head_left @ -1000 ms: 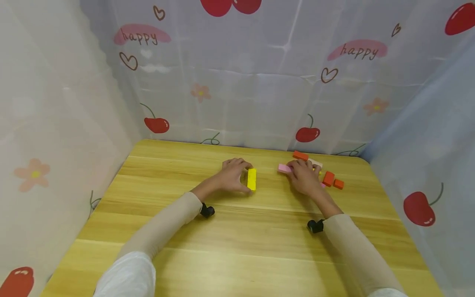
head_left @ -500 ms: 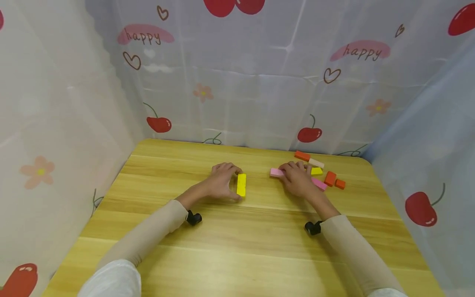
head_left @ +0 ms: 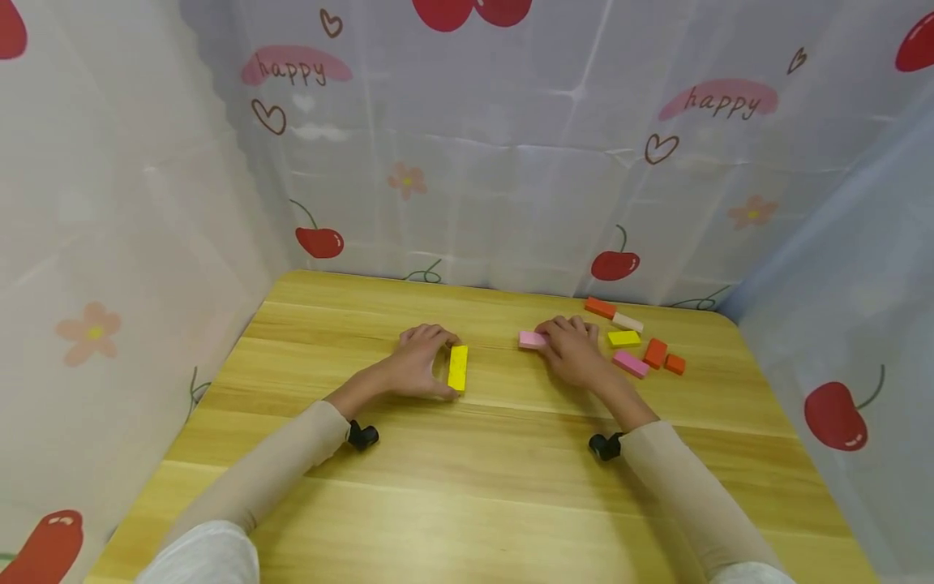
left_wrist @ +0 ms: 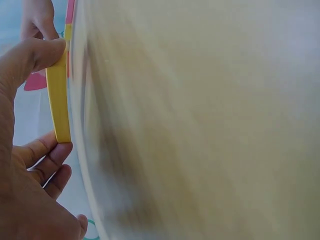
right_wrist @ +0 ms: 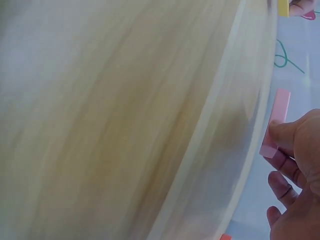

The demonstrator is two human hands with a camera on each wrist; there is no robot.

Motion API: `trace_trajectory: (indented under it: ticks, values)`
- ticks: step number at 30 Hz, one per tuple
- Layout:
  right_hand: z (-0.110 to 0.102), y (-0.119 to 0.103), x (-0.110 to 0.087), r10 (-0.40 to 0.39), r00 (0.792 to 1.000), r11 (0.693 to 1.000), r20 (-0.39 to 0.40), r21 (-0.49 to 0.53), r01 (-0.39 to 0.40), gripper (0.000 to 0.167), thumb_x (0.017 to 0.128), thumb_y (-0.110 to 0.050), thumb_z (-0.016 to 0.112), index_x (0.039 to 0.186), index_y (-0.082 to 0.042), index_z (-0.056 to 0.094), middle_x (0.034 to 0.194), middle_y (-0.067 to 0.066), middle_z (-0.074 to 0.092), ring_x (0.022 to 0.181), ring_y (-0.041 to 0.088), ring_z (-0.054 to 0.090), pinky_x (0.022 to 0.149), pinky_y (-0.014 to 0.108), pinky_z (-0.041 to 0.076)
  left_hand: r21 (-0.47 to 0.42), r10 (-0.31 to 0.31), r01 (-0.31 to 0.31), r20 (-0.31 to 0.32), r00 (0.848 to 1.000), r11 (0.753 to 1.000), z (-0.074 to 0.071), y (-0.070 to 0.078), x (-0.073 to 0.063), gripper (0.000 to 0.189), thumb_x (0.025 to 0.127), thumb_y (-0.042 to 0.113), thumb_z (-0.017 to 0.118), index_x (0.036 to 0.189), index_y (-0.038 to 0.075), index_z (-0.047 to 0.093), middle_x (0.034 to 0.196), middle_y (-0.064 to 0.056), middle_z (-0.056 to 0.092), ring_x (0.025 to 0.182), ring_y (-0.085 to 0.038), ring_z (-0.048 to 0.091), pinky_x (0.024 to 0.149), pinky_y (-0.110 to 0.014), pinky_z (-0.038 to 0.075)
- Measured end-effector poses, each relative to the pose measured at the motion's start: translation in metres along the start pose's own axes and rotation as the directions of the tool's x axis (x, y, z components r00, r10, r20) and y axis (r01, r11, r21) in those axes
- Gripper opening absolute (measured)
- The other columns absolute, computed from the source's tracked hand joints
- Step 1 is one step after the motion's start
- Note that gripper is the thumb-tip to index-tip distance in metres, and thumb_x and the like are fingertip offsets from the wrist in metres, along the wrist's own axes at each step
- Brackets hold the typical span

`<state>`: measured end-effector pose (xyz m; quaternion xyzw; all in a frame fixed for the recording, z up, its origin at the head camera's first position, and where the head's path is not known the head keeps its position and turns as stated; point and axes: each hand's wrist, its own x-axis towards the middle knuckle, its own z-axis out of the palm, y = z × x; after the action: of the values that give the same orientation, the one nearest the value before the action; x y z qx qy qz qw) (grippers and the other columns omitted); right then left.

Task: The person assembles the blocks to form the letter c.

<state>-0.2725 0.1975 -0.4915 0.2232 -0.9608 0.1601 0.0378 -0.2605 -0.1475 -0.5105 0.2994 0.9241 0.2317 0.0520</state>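
Since the earlier frame, both hands and their blocks have shifted toward 9 o'clock. We see the left hand [head_left: 418,365] in a wide C, holding the yellow block [head_left: 457,369] at its 3 o'clock by both ends, likely to keep the long faces free. The right hand [head_left: 575,357] pinches the light pink block [head_left: 530,340] by one end, the other jutting to 9, probably left uncovered on purpose. From that hand, we place a far red block [head_left: 601,307] at 1, a darker pink block [head_left: 631,363] at 3. Left sleeve [head_left: 270,466] angles in from 7, right sleeve [head_left: 689,491] from 5.
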Motion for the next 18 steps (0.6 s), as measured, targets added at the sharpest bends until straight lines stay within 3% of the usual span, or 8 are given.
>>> trace_trajectory:
  ticks: [18]
  values:
    - [0.010, -0.018, 0.017, -0.039, 0.997, 0.999, 0.069, 0.036, 0.037, 0.031, 0.109, -0.023, 0.064, 0.137, -0.010, 0.067, 0.137, 0.014, 0.067, 0.117, 0.034, 0.049, 0.096, 0.054, 0.036, -0.002, -0.012, 0.012, 0.013, 1.000, 1.000, -0.001, -0.009, -0.013, 0.093, 0.078, 0.060, 0.087, 0.152, 0.018, 0.052, 0.153, -0.005, 0.053, 0.148, -0.033, 0.038, 0.123, -0.067, 0.020]
